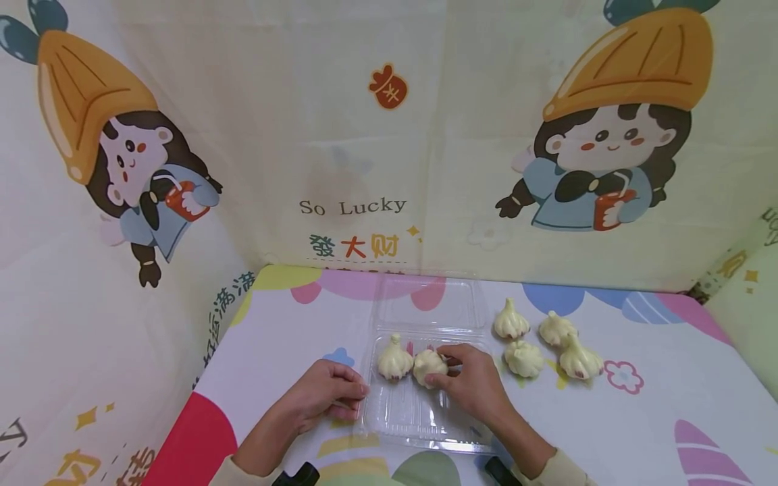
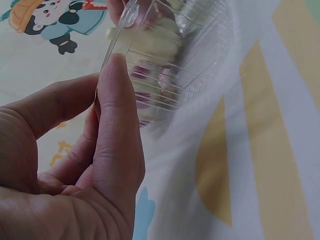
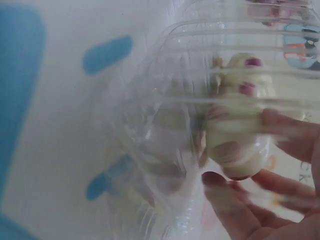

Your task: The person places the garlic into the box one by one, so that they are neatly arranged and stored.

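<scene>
A clear plastic clamshell box [image 1: 401, 418] lies on the table with its lid [image 1: 428, 307] folded back behind it. My left hand [image 1: 328, 391] pinches the left rim of the box between thumb and fingers; the left wrist view shows the thumb [image 2: 117, 95] flat against the plastic. Inside, toward the back, one garlic bulb [image 1: 395, 361] sits at the left. Right beside it is a second garlic bulb [image 1: 430, 366], which my right hand [image 1: 474, 381] holds by its right side. Through the box wall the right wrist view shows fingers [image 3: 295, 140] around this pale bulb [image 3: 235, 155].
To the right of the box stand several loose garlic bulbs [image 1: 524, 359] in a loose group. A patterned cloth covers the table [image 1: 632, 432]. Behind it rises a cartoon-printed curtain [image 1: 456, 169]. Dark camera mounts [image 1: 298, 476] show near both wrists.
</scene>
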The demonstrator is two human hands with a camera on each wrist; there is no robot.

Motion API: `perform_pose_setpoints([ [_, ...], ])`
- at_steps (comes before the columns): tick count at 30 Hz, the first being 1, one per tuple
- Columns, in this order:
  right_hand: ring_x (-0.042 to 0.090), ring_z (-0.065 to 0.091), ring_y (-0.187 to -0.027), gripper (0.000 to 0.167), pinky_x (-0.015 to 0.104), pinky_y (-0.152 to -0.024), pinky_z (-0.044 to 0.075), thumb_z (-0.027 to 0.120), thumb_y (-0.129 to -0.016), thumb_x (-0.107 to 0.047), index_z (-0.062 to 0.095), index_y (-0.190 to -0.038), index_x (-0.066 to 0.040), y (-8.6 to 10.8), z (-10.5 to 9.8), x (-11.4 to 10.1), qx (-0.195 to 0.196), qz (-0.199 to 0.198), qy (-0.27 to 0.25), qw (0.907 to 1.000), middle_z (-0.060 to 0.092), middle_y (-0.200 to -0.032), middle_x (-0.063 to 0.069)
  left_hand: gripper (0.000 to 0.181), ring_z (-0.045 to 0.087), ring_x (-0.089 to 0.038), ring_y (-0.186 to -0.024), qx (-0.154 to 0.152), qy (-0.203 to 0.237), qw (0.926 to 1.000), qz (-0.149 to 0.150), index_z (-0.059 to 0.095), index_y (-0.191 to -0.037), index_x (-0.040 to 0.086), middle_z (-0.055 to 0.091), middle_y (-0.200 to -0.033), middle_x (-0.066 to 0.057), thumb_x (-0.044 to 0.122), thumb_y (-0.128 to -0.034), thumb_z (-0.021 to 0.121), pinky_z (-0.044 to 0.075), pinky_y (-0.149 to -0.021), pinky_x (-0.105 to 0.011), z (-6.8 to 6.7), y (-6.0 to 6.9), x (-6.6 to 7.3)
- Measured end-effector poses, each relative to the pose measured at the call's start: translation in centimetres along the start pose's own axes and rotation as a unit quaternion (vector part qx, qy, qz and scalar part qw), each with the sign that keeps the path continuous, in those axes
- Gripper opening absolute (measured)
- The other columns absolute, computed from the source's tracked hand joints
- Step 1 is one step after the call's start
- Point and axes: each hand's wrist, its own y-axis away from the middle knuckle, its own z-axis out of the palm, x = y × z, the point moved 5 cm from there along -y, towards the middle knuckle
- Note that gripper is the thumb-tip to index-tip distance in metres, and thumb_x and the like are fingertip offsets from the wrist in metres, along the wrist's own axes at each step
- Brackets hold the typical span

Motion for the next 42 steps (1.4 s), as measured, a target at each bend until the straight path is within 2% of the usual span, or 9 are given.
perform_pose_setpoints([
  [10,0.027,0.079,-0.092,0.057,0.038,-0.079,0.066,0.097,-0.067,-0.015,0.076,-0.119,-0.007,0.3,-0.6,-0.6,0.005,-0.008,0.053,0.9986,0.075,-0.119,0.014,0.012,0.069,-0.011,-0.061,0.005,-0.005,1.0000,-0.002,0.071,-0.097,-0.004,0.069,-0.073,-0.003,0.006,-0.0920,0.076,0.065,-0.062,-0.026,-0.1,-0.1,-0.3],
  [13,0.028,0.079,-0.092,0.056,0.037,-0.080,0.066,0.096,-0.068,-0.013,0.076,-0.120,-0.006,0.5,-1.3,-0.9,0.009,-0.006,0.043,0.9990,0.075,-0.119,0.014,0.013,0.069,-0.011,-0.062,0.006,-0.005,1.0000,-0.002,0.071,-0.097,-0.005,0.069,-0.073,-0.004,0.006,-0.0921,0.076,0.065,-0.062,-0.027,-0.2,-0.1,-0.4],
  [20,0.037,0.074,-0.109,0.048,0.032,-0.083,0.066,0.090,-0.075,-0.002,0.074,-0.121,-0.001,1.0,-3.4,-1.7,0.016,-0.008,-0.023,0.9996,0.074,-0.121,0.016,0.014,0.069,-0.011,-0.062,0.002,-0.009,1.0000,-0.003,0.072,-0.098,-0.004,0.070,-0.072,-0.004,0.008,-0.0918,0.077,0.064,-0.063,-0.026,-0.1,0.0,-0.5],
  [25,0.038,0.076,-0.106,0.049,0.032,-0.080,0.066,0.090,-0.078,-0.006,0.073,-0.124,-0.001,1.2,-5.5,-1.9,0.022,0.000,-0.020,0.9996,0.072,-0.125,0.020,0.014,0.069,-0.011,-0.063,0.003,-0.008,1.0000,-0.005,0.072,-0.096,-0.004,0.070,-0.073,-0.004,0.008,-0.0912,0.077,0.065,-0.063,-0.026,-0.1,-0.2,-0.2],
  [29,0.036,0.078,-0.103,0.052,0.034,-0.078,0.067,0.090,-0.080,-0.011,0.071,-0.129,-0.003,1.2,-7.1,-1.4,0.022,0.025,-0.012,0.9994,0.070,-0.130,0.022,0.013,0.069,-0.012,-0.063,0.004,-0.012,0.9999,-0.002,0.072,-0.097,-0.004,0.070,-0.073,-0.004,0.007,-0.0914,0.077,0.065,-0.063,-0.027,-0.1,-0.3,-0.2],
  [34,0.037,0.077,-0.107,0.054,0.036,-0.081,0.066,0.088,-0.083,-0.012,0.068,-0.133,-0.001,1.1,-9.1,-0.1,0.033,0.059,-0.004,0.9977,0.067,-0.132,0.026,0.013,0.069,-0.012,-0.062,0.004,-0.012,0.9999,-0.001,0.072,-0.097,-0.004,0.070,-0.073,-0.004,0.007,-0.0922,0.076,0.065,-0.062,-0.027,-0.1,-0.2,-0.2],
  [42,0.040,0.075,-0.109,0.056,0.031,-0.077,0.066,0.088,-0.085,-0.018,0.068,-0.133,0.001,1.4,-12.2,1.6,0.061,0.066,0.042,0.9950,0.068,-0.131,0.029,0.011,0.069,-0.011,-0.062,0.007,-0.014,0.9999,-0.002,0.071,-0.095,-0.003,0.070,-0.072,-0.004,0.006,-0.0921,0.076,0.064,-0.061,-0.026,-0.1,-0.1,-0.1],
])
